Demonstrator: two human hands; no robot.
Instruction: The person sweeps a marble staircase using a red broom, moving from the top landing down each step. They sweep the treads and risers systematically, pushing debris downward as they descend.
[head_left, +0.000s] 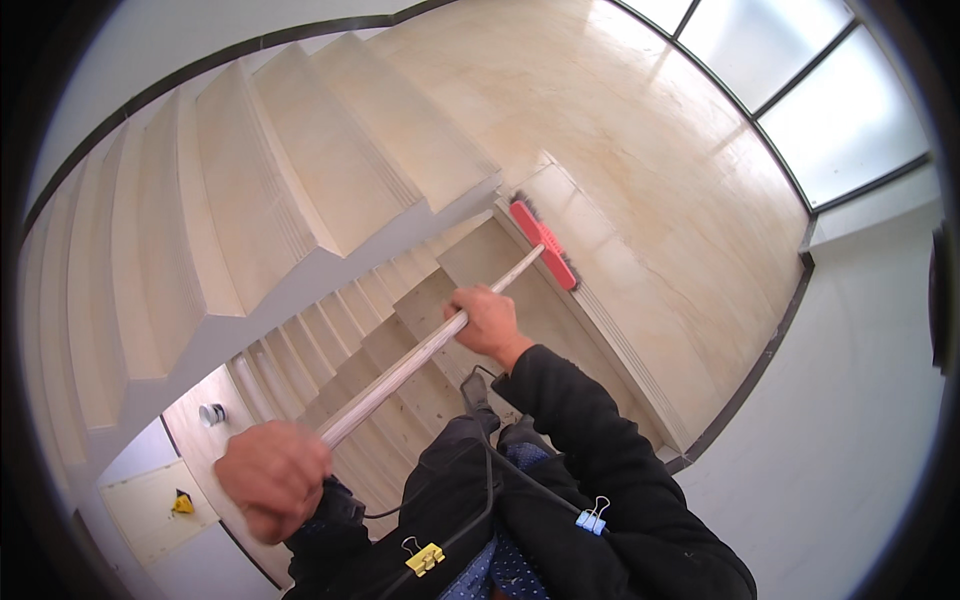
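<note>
A push broom with a pale wooden handle (397, 379) slants across the view. My left hand (271, 476), slightly blurred, is closed around its near end. Farther along, my right hand (486, 321) grips the same handle closer to the brush. The pink broom head (546, 246) with dark bristles rests at the grooved front edge of the landing (637, 225). Below that edge are the treads of a descending stair (525, 296), where I stand. Small dark specks lie on some treads near my shoes.
On the left, another flight of stairs (330, 157) joins the landing. Framed windows (817, 67) and a white wall (840, 360) border it. Far below are a white bucket-like container (212, 414) and a yellow object (182, 502). A cable with binder clips (426, 559) runs over my jacket.
</note>
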